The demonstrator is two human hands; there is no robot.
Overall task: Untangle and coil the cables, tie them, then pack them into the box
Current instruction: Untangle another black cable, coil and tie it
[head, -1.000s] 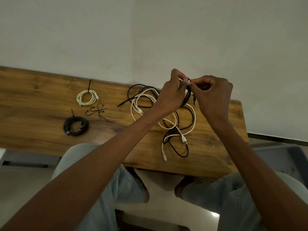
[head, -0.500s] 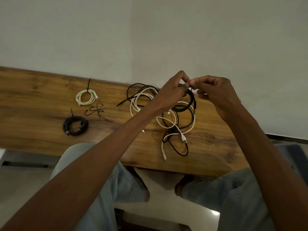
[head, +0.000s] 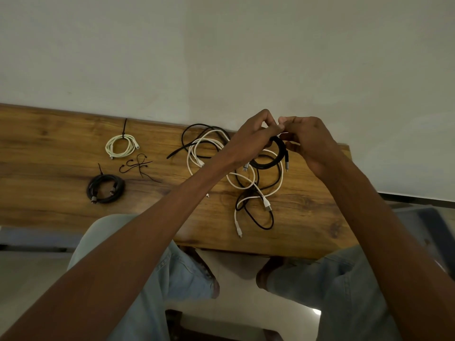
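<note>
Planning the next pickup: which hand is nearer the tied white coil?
Left. The left hand is well right of the white coil; the right hand is farther right still.

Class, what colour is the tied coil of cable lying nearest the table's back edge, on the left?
Cream white tied cable coil, bound with a black tie; head view.

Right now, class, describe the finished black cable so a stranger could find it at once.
Start at the long wooden table and go to its left end. Near the front edge lies a tied black cable coil. Unlike the cream coil behind it, it is dark with metal plugs.
</note>
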